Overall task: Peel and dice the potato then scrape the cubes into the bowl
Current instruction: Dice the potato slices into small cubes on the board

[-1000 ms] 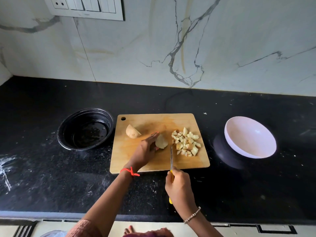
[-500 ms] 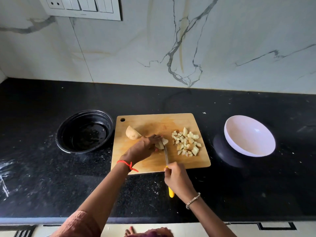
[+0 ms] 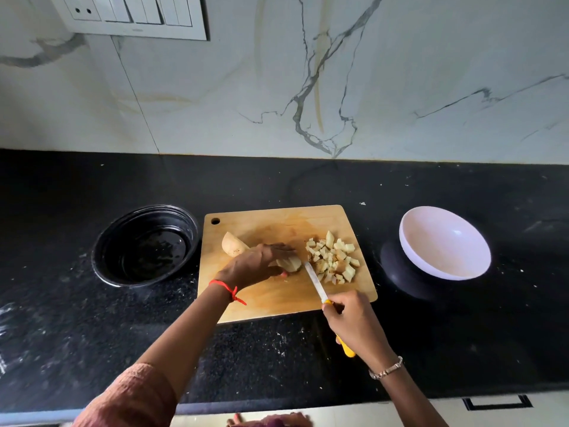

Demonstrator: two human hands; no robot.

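left hand (image 3: 255,266) holds potato (image 3: 292,264), right hand (image 3: 354,320) knife (image 3: 314,280)

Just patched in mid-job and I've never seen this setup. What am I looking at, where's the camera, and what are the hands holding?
No machine here: these are a person's two bare hands, filmed by one wide-angle camera worn on the head, looking down at a black speckled countertop. On it lies a wooden cutting board, between a round black container on the left and a white bowl on the right. The left hand holds a pale potato piece down on the board. The right hand grips a yellow-handled knife, its tip next to that piece. A pile of potato cubes lies on the board's right side, and a larger potato chunk sits behind the left hand.
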